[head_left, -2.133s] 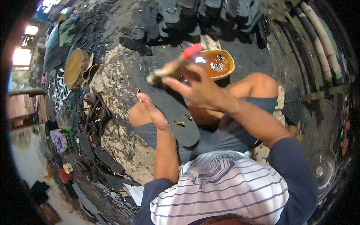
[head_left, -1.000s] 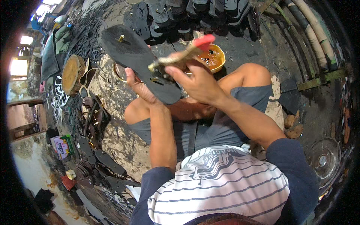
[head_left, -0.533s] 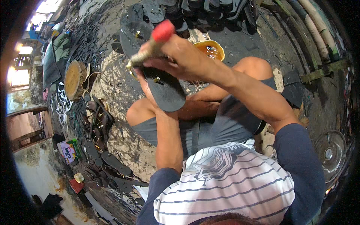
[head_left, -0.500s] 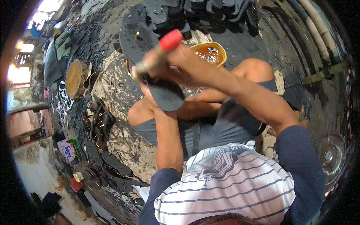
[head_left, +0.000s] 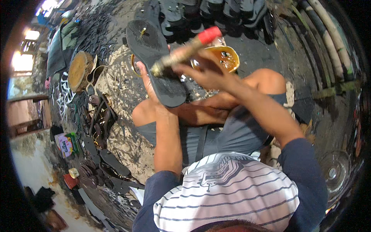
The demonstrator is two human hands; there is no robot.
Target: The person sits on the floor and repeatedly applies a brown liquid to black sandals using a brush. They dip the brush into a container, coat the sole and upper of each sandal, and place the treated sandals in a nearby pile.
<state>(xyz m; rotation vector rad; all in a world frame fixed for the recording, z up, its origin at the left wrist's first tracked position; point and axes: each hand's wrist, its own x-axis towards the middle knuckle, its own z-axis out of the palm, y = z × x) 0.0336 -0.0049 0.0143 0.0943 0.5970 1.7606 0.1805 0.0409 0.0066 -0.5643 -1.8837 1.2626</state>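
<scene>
Above lap, hands gripping brush, sandal sole

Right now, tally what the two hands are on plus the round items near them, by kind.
Black sandal sole, held by the left hand: 1
Red-tipped brush, held by the right hand: 1
Orange bowl of glue: 1
Round wooden block: 1
Total: 4
</scene>
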